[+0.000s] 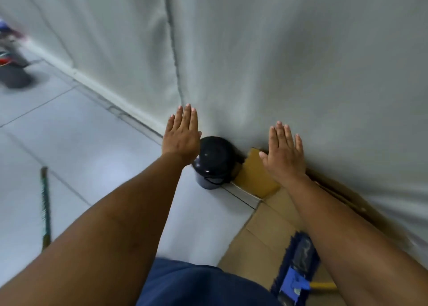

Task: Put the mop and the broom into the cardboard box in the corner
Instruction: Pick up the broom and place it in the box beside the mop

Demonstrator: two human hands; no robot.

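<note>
Above the corner, the left hand (181, 137) and right hand (285, 151) are flat, fingers together, holding nothing. The mop (295, 273) lies in the cardboard box (261, 227); a handle (45, 207), perhaps the broom's, lies on the floor (81, 143), probably next.

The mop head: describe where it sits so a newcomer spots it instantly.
Start at the white curtain along the wall and drop to the flattened cardboard box beneath it. The mop head lies on that cardboard, a long blue fringed pad with a yellow handle, unlike the round black bin.
</note>
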